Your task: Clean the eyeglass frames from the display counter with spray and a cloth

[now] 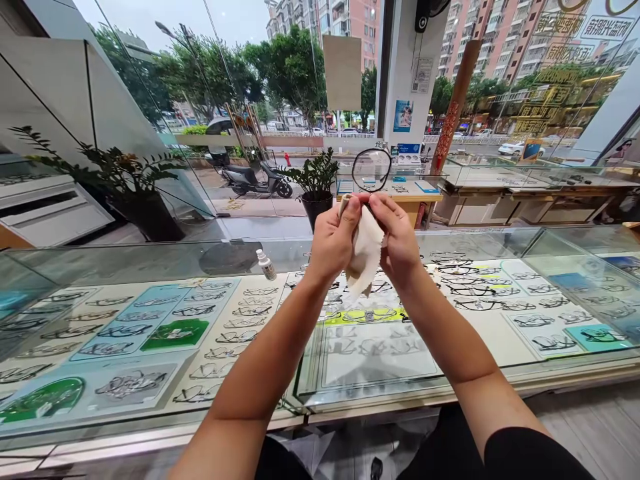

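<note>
Up in front of me, above the glass counter, my two hands are held close together. My left hand [331,241] is closed on a cream cleaning cloth [367,252], thumb on top, and the cloth hangs down between the hands with a zigzag edge. My right hand [400,235] is closed too, its thumb and fingers pinching at a pair of dark-rimmed eyeglasses [371,169]. One round lens stands up above the fingertips. The rest of the frame is hidden by the hands and cloth. A small white spray bottle [266,265] stands on the counter left of my left forearm.
Below my arms runs a glass display counter [370,393] with many eyeglass frames [257,312] laid in rows inside. Potted plants [316,180] stand beyond it, before a large window. At the back right are more glass cases [505,173].
</note>
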Tool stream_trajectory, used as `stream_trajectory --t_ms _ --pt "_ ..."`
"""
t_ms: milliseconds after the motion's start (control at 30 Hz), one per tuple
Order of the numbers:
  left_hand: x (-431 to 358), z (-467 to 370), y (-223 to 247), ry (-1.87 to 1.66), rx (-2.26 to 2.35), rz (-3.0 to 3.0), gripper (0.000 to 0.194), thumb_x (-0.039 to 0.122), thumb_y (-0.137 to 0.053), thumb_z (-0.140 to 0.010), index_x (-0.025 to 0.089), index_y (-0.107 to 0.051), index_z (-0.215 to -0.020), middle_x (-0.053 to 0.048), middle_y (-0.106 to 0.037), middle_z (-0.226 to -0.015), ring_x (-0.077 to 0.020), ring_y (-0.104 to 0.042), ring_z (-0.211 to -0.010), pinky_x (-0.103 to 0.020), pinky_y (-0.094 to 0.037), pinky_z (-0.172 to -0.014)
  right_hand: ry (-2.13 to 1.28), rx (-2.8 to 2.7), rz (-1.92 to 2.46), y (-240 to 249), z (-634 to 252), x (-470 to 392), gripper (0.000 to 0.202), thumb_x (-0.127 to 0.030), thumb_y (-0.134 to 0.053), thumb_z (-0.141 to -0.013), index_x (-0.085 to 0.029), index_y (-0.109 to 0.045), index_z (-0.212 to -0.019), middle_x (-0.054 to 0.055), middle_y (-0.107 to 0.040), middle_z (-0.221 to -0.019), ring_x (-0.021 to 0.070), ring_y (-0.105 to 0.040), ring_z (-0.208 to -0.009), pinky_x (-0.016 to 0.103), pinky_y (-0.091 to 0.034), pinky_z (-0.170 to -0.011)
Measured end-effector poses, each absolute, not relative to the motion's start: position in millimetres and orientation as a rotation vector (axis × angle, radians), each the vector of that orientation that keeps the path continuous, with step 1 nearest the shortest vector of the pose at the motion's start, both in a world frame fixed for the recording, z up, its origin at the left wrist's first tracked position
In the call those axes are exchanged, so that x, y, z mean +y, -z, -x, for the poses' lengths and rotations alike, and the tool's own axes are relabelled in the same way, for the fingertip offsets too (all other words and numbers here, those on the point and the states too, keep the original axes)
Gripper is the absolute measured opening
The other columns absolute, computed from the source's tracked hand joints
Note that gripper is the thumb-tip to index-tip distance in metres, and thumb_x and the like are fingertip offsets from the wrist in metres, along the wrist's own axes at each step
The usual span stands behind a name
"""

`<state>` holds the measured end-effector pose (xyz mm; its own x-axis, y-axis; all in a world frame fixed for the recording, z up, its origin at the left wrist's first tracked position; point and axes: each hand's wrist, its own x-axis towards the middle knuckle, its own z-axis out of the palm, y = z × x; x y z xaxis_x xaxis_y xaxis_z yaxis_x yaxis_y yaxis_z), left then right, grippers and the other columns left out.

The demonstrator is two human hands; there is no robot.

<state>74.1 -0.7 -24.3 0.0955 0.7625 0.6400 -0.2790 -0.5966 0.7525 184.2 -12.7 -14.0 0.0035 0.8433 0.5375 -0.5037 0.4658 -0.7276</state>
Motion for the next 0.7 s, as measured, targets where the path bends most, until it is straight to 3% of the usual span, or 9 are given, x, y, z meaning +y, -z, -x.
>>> stream_trajectory --t_ms 100,167,267,367,467,533,633,700 --pt "1 -70 23 -1.388 0.430 -1.660 0.059 0.071 -0.082 -0.081 0.020 -0.076 -0.110 -0.003 -0.073 -0.084 -0.0180 -0.069 -0.074 -0.028 -0.055 -0.067 -1.090 -1.098 0.349 14 -187 -11 0.027 -0.050 -0.084 -0.082 -0.028 -0.076 -0.093 0.002 -0.082 -0.108 0.0246 -0.076 -0.112 0.042 -0.062 -0.103" --pt "0 -72 24 -1.463 0.449 -1.655 0.056 0.064 -0.088 -0.079 0.021 -0.075 -0.112 -0.003 -0.074 -0.089 -0.0167 -0.068 -0.075 -0.027 -0.055 -0.068 -1.090 -1.066 0.327 16 -186 -10 0.025 -0.050 -0.083 -0.083 -0.028 -0.076 -0.093 0.002 -0.082 -0.110 0.0229 -0.076 -0.111 0.040 -0.061 -0.104" --pt "0 -77 26 -1.723 0.507 -1.553 0.049 0.067 -0.078 -0.089 0.022 -0.075 -0.108 -0.004 -0.074 -0.094 -0.0174 -0.069 -0.084 -0.027 -0.054 -0.074 -1.090 -1.098 0.349 17 -182 -10 0.028 -0.054 -0.082 -0.083 -0.029 -0.076 -0.095 0.002 -0.082 -0.107 0.0234 -0.075 -0.114 0.040 -0.061 -0.106" --pt "2 -75 25 -1.606 0.466 -1.599 0.055 0.073 -0.072 -0.090 0.021 -0.076 -0.108 -0.006 -0.075 -0.096 -0.0211 -0.072 -0.091 -0.029 -0.055 -0.077 -1.088 -1.103 0.377 16 -184 -8 0.031 -0.055 -0.085 -0.080 -0.028 -0.075 -0.094 0.003 -0.082 -0.108 0.0253 -0.074 -0.117 0.042 -0.061 -0.106" --pt "6 -72 27 -1.411 0.413 -1.675 0.058 0.065 -0.086 -0.081 0.022 -0.075 -0.117 -0.005 -0.075 -0.094 -0.0202 -0.071 -0.083 -0.029 -0.055 -0.073 -1.071 -1.073 0.372 17 -186 -4 0.031 -0.054 -0.084 -0.080 -0.027 -0.074 -0.091 0.003 -0.082 -0.110 0.0246 -0.075 -0.115 0.041 -0.061 -0.105" --pt "9 -75 29 -1.526 0.408 -1.627 0.052 0.059 -0.090 -0.079 0.021 -0.076 -0.113 -0.003 -0.074 -0.091 -0.0163 -0.067 -0.076 -0.026 -0.053 -0.070 -1.076 -1.059 0.361 19 -184 -3 0.030 -0.054 -0.083 -0.082 -0.027 -0.073 -0.091 0.002 -0.082 -0.108 0.0232 -0.075 -0.114 0.039 -0.060 -0.106" --pt "13 -77 31 -1.746 0.385 -1.495 0.045 0.063 -0.081 -0.088 0.018 -0.077 -0.098 -0.002 -0.071 -0.083 -0.0114 -0.061 -0.069 -0.021 -0.050 -0.065 -1.120 -1.037 0.326 21 -181 -2 0.027 -0.049 -0.086 -0.081 -0.026 -0.075 -0.091 0.002 -0.082 -0.102 0.0224 -0.075 -0.113 0.037 -0.060 -0.105" --pt "16 -73 30 -1.641 0.348 -1.513 0.050 0.067 -0.077 -0.089 0.017 -0.078 -0.095 -0.002 -0.070 -0.078 -0.0103 -0.058 -0.064 -0.020 -0.047 -0.059 -1.160 -1.013 0.310 20 -182 -1 0.024 -0.043 -0.088 -0.080 -0.025 -0.076 -0.088 0.003 -0.083 -0.099 0.0230 -0.075 -0.112 0.036 -0.062 -0.102"
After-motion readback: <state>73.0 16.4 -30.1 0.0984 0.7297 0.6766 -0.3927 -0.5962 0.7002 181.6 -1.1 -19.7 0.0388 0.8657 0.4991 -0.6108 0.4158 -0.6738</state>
